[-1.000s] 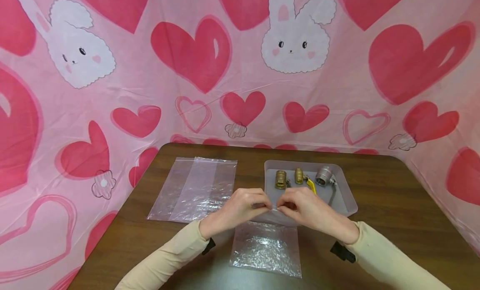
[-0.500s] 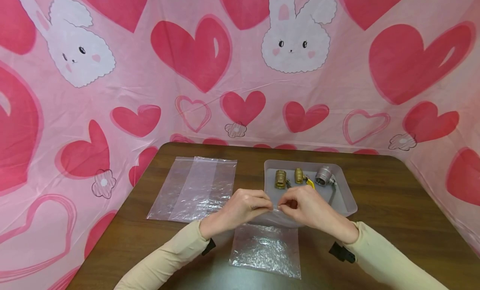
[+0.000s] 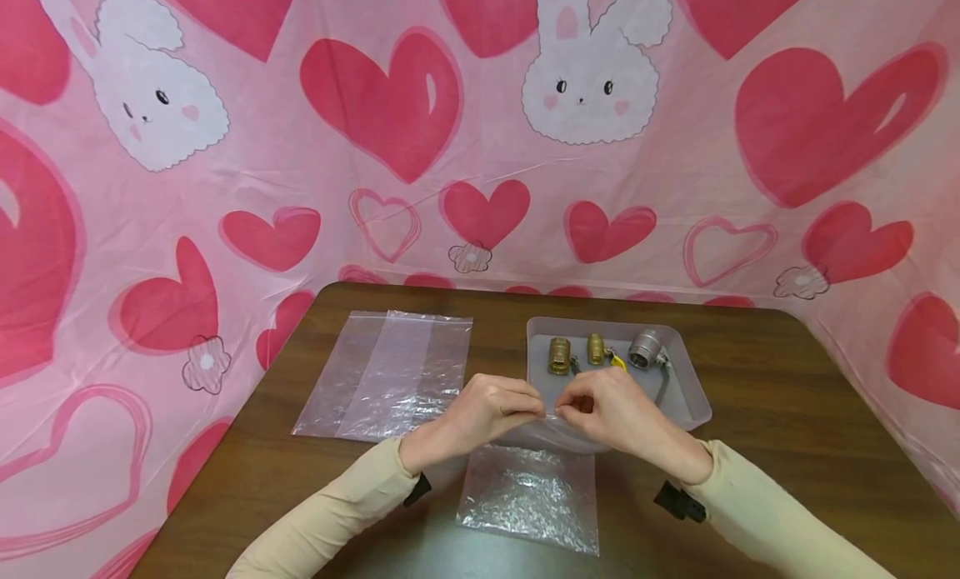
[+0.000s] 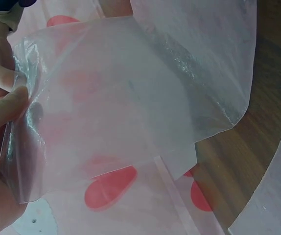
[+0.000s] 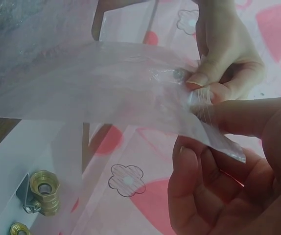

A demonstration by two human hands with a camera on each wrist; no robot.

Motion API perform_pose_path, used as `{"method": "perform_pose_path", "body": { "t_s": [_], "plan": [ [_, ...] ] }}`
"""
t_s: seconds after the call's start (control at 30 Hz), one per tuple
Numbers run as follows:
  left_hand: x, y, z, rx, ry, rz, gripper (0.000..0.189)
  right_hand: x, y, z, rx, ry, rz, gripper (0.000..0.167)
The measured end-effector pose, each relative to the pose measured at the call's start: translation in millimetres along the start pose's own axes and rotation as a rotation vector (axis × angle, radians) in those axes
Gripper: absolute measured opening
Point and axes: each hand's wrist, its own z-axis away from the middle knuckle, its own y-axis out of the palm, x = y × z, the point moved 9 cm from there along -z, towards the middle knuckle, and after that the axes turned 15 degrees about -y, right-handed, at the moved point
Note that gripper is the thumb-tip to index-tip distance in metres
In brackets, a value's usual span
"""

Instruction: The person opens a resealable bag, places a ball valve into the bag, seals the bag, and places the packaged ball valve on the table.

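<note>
Both hands meet at the top edge of a clear plastic zip bag [image 3: 528, 500]. My left hand [image 3: 491, 408] pinches that edge between thumb and fingers. Just beside it, my right hand [image 3: 618, 408] pinches the same edge; in the right wrist view the thumb [image 5: 248, 117] lies across the ribbed strip. From the fingers the raised part of the bag [image 4: 106, 98] slopes down, and its lower part rests on the table. No object shows inside it.
A translucent tray [image 3: 693, 387] behind the hands holds a larger brass ball valve [image 3: 559, 356], a small brass valve [image 3: 596, 349] with a yellow lever, and a steel valve [image 3: 645, 348]. More clear bags [image 3: 390, 371] overlap at left. A heart-patterned cloth [image 3: 480, 121] stands behind the table.
Both hands keep their pinch on the bag at nearly the same spot. The right hand has risen slightly and covers more of the yellow lever.
</note>
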Motion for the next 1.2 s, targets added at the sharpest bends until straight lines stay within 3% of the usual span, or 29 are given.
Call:
{"method": "perform_pose_path", "body": {
  "t_s": [0.5,0.9,1.2],
  "plan": [
    [0.3,1.9,0.6,0.006,-0.009,0.008,0.011,1.7,-1.0,3.1,-0.046,0.046,0.093,0.013],
    [1.0,2.9,0.7,0.002,-0.023,0.033,0.011,-3.9,-0.8,3.5,-0.056,0.097,0.095,0.010],
    [7.1,-1.1,0.1,-0.053,-0.062,0.041,0.007,-1.3,-4.7,2.2,-0.025,0.017,0.088,0.009]
  ]
}}
